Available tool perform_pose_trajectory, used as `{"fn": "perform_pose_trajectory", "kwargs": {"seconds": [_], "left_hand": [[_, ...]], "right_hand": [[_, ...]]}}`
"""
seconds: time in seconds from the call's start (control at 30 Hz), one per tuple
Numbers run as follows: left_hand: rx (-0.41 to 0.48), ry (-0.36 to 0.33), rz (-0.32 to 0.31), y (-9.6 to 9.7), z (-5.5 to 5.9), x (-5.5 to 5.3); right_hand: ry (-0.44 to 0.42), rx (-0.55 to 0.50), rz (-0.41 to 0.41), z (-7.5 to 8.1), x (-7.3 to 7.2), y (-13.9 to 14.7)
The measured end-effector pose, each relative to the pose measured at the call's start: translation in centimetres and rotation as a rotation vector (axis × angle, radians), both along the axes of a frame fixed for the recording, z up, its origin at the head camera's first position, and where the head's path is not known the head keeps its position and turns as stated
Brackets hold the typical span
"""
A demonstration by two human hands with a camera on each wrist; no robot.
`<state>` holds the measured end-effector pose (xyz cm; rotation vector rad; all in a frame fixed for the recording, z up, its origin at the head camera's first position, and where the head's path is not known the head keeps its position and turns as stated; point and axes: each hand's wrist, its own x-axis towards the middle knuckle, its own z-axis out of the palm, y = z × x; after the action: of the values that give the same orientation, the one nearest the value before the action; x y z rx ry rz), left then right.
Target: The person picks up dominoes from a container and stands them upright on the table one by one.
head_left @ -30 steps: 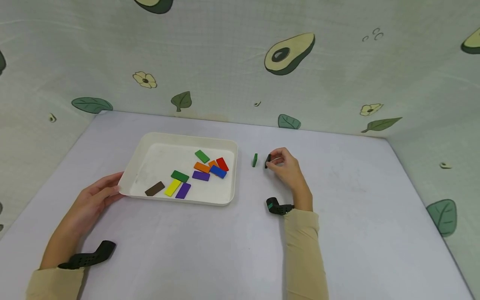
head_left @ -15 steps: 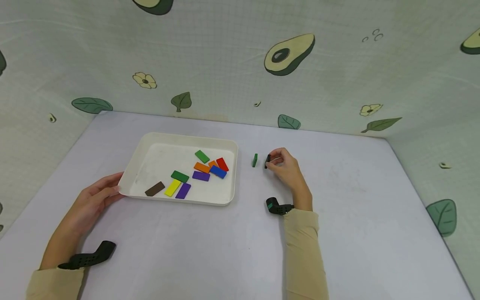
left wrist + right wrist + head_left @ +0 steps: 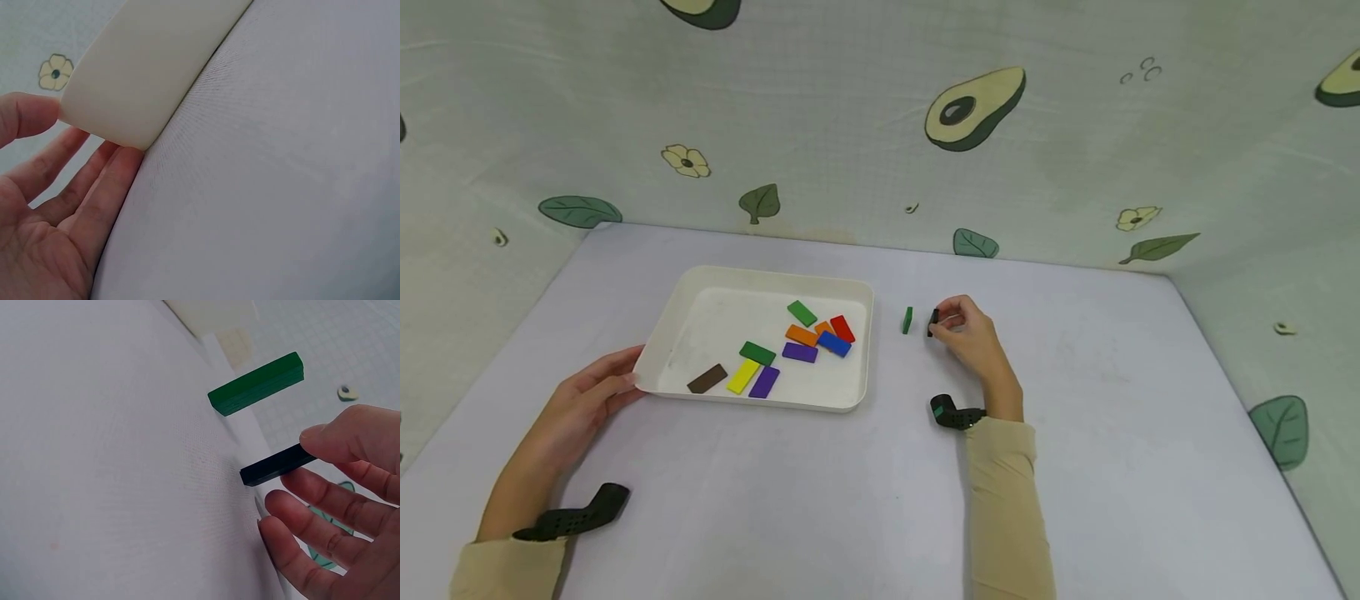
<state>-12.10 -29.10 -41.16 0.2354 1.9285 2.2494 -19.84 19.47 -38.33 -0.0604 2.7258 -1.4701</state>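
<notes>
My left hand (image 3: 587,402) holds the near left corner of a white tray (image 3: 662,333). In the left wrist view the thumb (image 3: 31,116) lies at the tray's rim and the fingers meet its lower wall. Further right, my right hand (image 3: 973,337) pinches a black domino (image 3: 272,466) between thumb and fingertips. That domino stands upright on the table, just right of an upright green domino (image 3: 907,320), with a gap between the two. In the right wrist view the green domino (image 3: 257,384) stands apart from the hand, and the other fingers are loosely bent below the black one.
Several flat dominoes lie in the tray, among them a brown one (image 3: 707,379), a yellow one (image 3: 743,377), a red one (image 3: 842,328) and a blue one (image 3: 834,343). A patterned cloth (image 3: 850,125) rises behind the white table (image 3: 820,500).
</notes>
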Motion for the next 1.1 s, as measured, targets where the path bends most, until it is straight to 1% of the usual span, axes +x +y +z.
{"fn": "perform_pose_trajectory", "kwargs": {"seconds": [0.1,0.3,0.47,0.7,0.73,0.8,0.93,1.0,1.1], "left_hand": [[0.007,-0.007,-0.007,0.02,-0.02,-0.05],[0.008,0.002,-0.018,-0.08,-0.12,0.23],[0.007,0.009,-0.016,-0.11,-0.15,0.23],[-0.032,0.02,-0.009,0.12,0.12,0.06],[-0.024,0.022,-0.017,0.15,0.17,0.02],[-0.045,0.017,0.006,0.23,0.26,-0.01],[-0.038,0.008,0.02,0.03,0.12,0.07],[-0.032,0.001,0.015,-0.09,0.03,0.17],[-0.046,-0.008,0.017,-0.08,0.01,0.22]], "right_hand": [[0.003,-0.005,0.001,0.0,0.09,0.14],[0.005,0.015,0.006,-0.16,0.18,0.08],[0.009,0.016,0.002,-0.07,0.3,0.0],[-0.013,0.026,-0.009,0.37,0.37,0.16],[-0.018,0.028,-0.011,0.45,0.35,0.21],[-0.026,0.023,-0.015,0.51,0.22,0.25],[-0.047,0.002,-0.017,0.29,0.0,0.1],[-0.053,0.001,-0.017,0.15,0.06,0.04],[-0.046,0.007,-0.018,0.17,0.21,-0.03]]}}
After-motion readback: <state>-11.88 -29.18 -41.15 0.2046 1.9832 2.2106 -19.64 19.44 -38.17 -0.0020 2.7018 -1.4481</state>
